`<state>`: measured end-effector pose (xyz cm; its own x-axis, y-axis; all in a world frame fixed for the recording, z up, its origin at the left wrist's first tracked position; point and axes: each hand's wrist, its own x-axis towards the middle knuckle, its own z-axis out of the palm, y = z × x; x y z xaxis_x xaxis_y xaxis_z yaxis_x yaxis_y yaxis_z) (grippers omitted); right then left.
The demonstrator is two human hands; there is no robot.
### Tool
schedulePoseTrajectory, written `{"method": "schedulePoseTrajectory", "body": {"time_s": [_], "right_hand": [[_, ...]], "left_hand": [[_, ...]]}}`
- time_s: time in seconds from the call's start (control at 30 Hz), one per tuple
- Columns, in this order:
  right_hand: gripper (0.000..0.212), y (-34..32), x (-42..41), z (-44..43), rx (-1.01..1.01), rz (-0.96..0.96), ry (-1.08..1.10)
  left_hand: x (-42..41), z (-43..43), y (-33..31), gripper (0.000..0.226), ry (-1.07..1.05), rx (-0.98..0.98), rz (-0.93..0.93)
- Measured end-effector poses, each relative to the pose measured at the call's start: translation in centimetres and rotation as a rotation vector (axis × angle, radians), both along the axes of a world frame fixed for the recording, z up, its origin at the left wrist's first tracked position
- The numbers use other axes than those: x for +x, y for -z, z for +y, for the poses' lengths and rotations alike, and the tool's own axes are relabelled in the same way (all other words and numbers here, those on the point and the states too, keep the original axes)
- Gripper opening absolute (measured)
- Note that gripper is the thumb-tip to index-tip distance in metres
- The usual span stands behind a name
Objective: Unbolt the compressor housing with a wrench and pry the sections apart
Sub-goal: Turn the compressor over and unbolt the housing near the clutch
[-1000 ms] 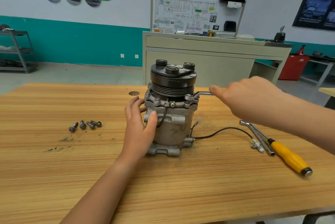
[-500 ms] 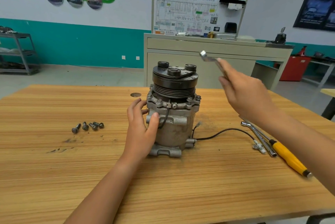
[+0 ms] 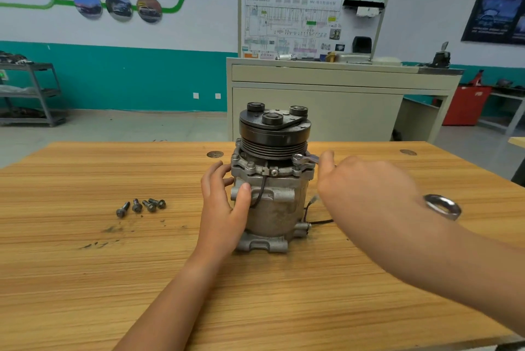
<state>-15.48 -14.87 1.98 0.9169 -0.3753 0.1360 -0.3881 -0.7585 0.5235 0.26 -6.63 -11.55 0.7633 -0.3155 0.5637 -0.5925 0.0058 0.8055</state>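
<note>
The compressor (image 3: 272,197) stands upright at the middle of the table (image 3: 85,279), black pulley (image 3: 274,130) on top and mounting foot on the wood. The left hand (image 3: 224,208) grips its left side; the thumb lies across the front of the grey body beside a black lead, and the fingers curl round the left edge just under the flange. The right hand (image 3: 366,194) comes in from the right, back of the hand to the camera, and holds the wrench (image 3: 304,159); the open end sits on a bolt at the right of the flange, just below the pulley; the shaft is hidden under the palm; the ring end sticks out past the wrist. The thumb points toward the wrench head; the fingers themselves are hidden, so how they wrap the shaft cannot be told. More bolt heads show along the front and left of the flange.

Four loose bolts (image 3: 141,205) lie in a short row on the table, well to the left of the compressor. A black wire (image 3: 321,221) runs from its lower right and passes behind the right arm. Behind the table stands a beige cabinet (image 3: 312,100) carrying a wiring board; a metal shelf (image 3: 31,94) is at the far left.
</note>
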Motion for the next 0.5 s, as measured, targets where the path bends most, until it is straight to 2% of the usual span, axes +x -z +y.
{"method": "schedulePoseTrajectory", "body": {"time_s": [0.1,0.2,0.33,0.4,0.5], "right_hand": [[0.064,0.3,0.1,-0.5,-0.076,-0.011,-0.076],[0.064,-0.2,-0.4,-4.6,-0.177,-0.012,-0.109],[0.040,0.2,1.3,-9.5,-0.178,-0.053,-0.155],[0.035,1.0,2.1,-10.6,-0.114,-0.135,-0.219],[0.022,1.9,1.5,-11.7,0.018,-0.398,-0.400]], "left_hand": [[0.1,0.0,0.1,0.044,-0.002,0.011,-0.005],[0.1,0.0,0.2,0.045,0.001,0.013,0.000],[0.3,-0.1,0.3,0.045,-0.003,0.013,-0.018],[0.3,0.0,0.3,0.040,-0.003,0.009,-0.024],[-0.1,0.1,-0.1,0.039,-0.029,0.011,-0.033]]}}
